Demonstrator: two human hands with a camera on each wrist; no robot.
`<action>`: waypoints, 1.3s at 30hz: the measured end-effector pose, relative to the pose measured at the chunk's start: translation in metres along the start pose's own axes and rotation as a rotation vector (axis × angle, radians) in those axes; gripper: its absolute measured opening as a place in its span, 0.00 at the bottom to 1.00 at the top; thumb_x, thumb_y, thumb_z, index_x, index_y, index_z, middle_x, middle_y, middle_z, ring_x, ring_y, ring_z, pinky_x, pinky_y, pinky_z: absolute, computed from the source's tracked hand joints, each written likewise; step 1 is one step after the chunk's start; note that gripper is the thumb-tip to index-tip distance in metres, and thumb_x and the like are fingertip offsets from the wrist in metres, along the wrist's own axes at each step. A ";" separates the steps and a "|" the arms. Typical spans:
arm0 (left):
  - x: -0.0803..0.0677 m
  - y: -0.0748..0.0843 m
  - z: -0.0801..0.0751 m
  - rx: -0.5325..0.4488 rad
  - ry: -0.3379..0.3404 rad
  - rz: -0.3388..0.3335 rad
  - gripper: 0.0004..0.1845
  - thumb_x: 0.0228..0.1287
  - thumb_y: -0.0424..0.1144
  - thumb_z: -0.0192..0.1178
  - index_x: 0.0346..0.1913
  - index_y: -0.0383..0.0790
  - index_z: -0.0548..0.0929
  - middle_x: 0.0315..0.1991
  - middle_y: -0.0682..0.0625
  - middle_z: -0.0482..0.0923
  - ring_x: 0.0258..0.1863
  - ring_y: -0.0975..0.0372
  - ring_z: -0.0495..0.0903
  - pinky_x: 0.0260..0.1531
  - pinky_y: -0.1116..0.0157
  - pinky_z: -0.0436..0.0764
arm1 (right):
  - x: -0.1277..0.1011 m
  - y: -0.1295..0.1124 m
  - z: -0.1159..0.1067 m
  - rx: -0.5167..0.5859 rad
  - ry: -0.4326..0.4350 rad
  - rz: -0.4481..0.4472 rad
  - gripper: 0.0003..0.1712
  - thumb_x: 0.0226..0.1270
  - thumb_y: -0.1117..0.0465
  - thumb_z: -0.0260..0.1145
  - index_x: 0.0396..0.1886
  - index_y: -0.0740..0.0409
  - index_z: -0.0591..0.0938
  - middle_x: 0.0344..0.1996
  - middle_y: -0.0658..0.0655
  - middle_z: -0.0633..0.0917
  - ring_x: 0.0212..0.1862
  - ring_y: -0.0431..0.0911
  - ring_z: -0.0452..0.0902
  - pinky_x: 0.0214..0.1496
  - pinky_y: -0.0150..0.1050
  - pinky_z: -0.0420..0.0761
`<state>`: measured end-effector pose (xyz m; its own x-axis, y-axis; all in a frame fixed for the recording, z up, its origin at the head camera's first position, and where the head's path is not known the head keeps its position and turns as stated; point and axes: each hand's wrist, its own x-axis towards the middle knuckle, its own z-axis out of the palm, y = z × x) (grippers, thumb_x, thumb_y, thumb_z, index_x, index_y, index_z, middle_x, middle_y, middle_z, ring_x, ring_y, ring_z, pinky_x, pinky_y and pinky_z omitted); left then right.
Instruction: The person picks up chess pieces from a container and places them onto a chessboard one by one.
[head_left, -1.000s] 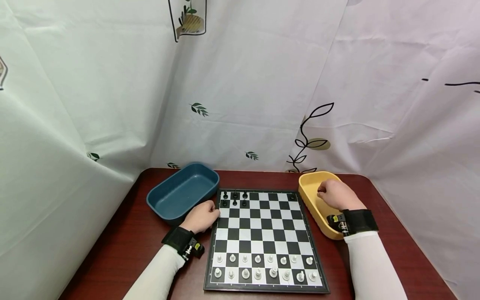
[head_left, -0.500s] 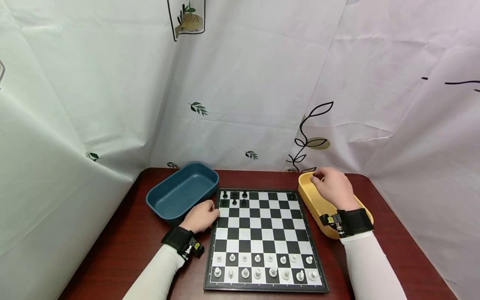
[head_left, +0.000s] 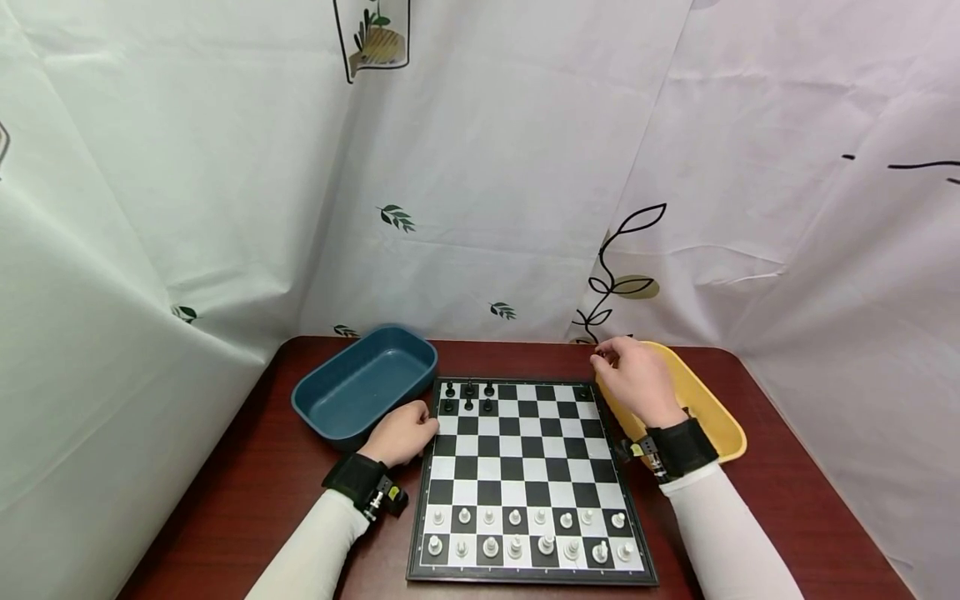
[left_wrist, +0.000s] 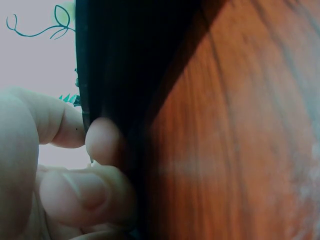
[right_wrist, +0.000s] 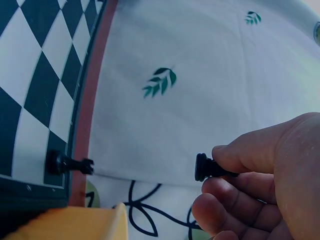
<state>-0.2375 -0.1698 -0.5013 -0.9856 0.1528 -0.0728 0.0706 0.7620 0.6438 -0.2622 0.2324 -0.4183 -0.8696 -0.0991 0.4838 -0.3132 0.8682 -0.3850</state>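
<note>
My right hand (head_left: 639, 379) pinches a black chess piece (right_wrist: 202, 167) between thumb and fingers, its flat base facing outward in the right wrist view; the fingers hide its top. The hand is over the left rim of the yellow tray (head_left: 712, 408), near the chessboard's (head_left: 512, 447) far right corner. A black rook (right_wrist: 70, 164) stands on that corner square. At the board's left edge, my left hand (head_left: 401, 433) grips the frame with curled fingers (left_wrist: 105, 140). Several black pieces (head_left: 469, 389) occupy the far left squares. Two rows of white pieces (head_left: 515, 547) fill the near side.
A blue tray (head_left: 352, 387) sits left of the board, just beyond my left hand. The reddish wooden table (head_left: 255, 500) ends at a white patterned cloth (head_left: 480, 167) hanging behind and on both sides. Black wrist straps with cameras are on both wrists.
My right hand has risen out of the yellow tray and moved left toward the board's far right corner with the black chess piece. The left hand stays at the board's edge.
</note>
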 end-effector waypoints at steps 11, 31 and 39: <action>0.001 0.000 -0.001 -0.002 -0.005 0.001 0.12 0.76 0.45 0.57 0.32 0.45 0.76 0.17 0.51 0.79 0.13 0.57 0.76 0.17 0.60 0.71 | -0.001 -0.008 0.018 0.018 -0.036 -0.003 0.11 0.75 0.61 0.73 0.49 0.66 0.90 0.35 0.60 0.89 0.36 0.54 0.84 0.41 0.53 0.82; 0.002 0.000 0.000 -0.002 -0.010 -0.016 0.13 0.77 0.45 0.57 0.32 0.44 0.76 0.18 0.51 0.79 0.13 0.57 0.76 0.18 0.61 0.71 | -0.008 -0.020 0.050 -0.048 -0.131 0.050 0.07 0.73 0.62 0.75 0.42 0.63 0.91 0.34 0.59 0.91 0.36 0.55 0.85 0.44 0.55 0.85; 0.001 0.000 0.000 0.002 -0.004 -0.012 0.12 0.77 0.44 0.57 0.32 0.45 0.76 0.18 0.51 0.79 0.13 0.57 0.76 0.17 0.60 0.71 | -0.008 -0.020 0.060 -0.081 -0.170 0.073 0.07 0.72 0.62 0.75 0.42 0.63 0.90 0.34 0.59 0.90 0.34 0.53 0.84 0.43 0.54 0.85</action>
<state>-0.2381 -0.1697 -0.5015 -0.9857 0.1465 -0.0833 0.0595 0.7649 0.6414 -0.2724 0.1862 -0.4616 -0.9430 -0.1088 0.3146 -0.2208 0.9116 -0.3467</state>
